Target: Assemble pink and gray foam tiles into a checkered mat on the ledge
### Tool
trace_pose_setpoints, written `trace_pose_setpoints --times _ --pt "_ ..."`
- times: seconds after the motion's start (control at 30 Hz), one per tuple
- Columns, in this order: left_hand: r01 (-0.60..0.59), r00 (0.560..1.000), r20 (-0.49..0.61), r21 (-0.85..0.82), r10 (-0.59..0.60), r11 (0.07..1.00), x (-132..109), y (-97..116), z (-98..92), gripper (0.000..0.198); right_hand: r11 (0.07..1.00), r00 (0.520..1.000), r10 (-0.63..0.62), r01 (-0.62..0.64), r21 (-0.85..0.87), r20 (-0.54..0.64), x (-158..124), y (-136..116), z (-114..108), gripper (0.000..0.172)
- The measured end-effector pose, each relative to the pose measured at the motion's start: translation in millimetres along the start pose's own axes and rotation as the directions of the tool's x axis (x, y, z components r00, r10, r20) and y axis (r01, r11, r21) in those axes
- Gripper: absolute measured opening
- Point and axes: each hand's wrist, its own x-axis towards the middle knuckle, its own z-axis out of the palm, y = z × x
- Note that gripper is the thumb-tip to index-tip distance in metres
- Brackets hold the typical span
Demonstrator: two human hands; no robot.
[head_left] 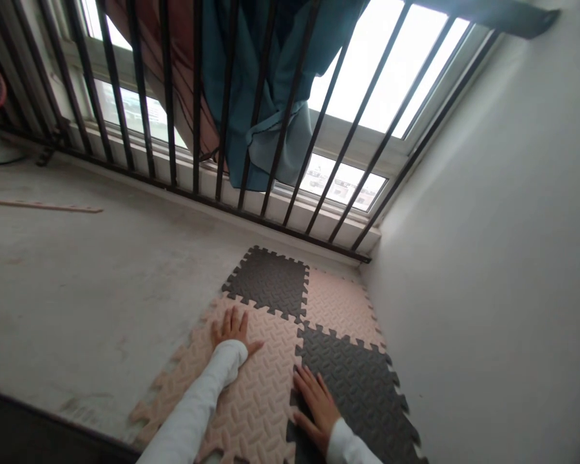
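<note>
Four interlocking foam mat tiles would be too exact a tally, so several lie joined on the floor in a checker of beige and dark grey. My left hand (pixel 233 330) rests flat, fingers spread, on the near beige foam tile (pixel 258 386), close to its far edge. My right hand (pixel 316 403) lies with fingers stretched out on the near dark grey foam tile (pixel 355 380), by its seam with the beige one. Beyond are a far dark grey tile (pixel 270 277) and a far beige tile (pixel 341 303). Neither hand holds anything.
A black metal railing (pixel 212 200) runs along the windows, with a blue cloth (pixel 280 135) and a reddish cloth (pixel 183 71) behind its bars. A white wall (pixel 493 258) borders the tiles on the right. On the concrete floor (pixel 101 277) lies a thin strip (pixel 46 206).
</note>
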Motion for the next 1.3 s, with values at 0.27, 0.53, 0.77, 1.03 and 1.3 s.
trace_pose_setpoints --times 0.27,0.53,0.77,1.03,1.3 --pt "-0.02 0.999 0.025 0.003 0.02 1.0 -8.2 1.0 -12.9 0.087 0.777 0.749 0.54 -0.619 -0.115 -0.384 -98.7 93.6 21.4 0.065" --pt "0.009 1.0 0.009 0.048 -0.01 0.999 -0.8 -1.2 -7.8 0.086 0.606 0.587 0.663 -0.785 -0.126 -0.465 -55.5 104.3 12.0 0.061" --pt "0.036 0.997 0.06 0.118 -0.044 0.992 -44.2 20.7 -5.9 0.056 0.546 0.564 0.731 -0.821 -0.167 -0.385 -48.5 73.6 -8.7 0.058" --pt "-0.012 1.0 0.019 0.062 0.011 0.998 -178.4 28.5 22.8 0.043 0.564 0.582 0.706 -0.807 -0.176 -0.403 -44.5 78.9 -3.4 0.058" --pt "0.036 0.998 -0.05 0.023 -0.035 0.999 -202.2 30.9 21.7 0.032 0.582 0.595 0.689 -0.795 -0.173 -0.413 -44.0 75.6 -7.2 0.058"
